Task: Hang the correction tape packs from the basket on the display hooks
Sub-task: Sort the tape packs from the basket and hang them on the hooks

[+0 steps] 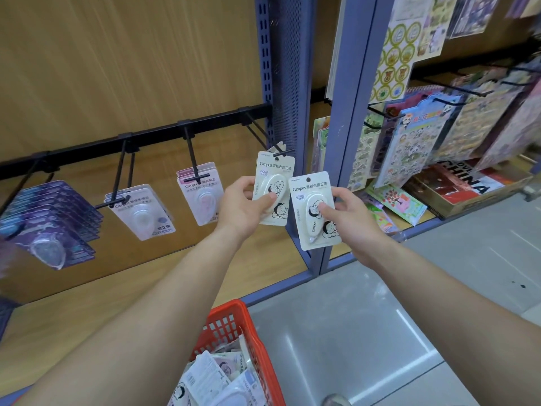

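My left hand grips a cream correction tape pack whose top sits at the tip of the rightmost black display hook. My right hand holds a second cream pack free in the air, just right of and below the first. The red basket stands at the bottom centre with several more packs inside.
A black rail carries more hooks with pink-white packs, white packs and purple packs. A blue perforated upright stands right beside the hook. Sticker sheets hang in the neighbouring bay. Grey floor lies below.
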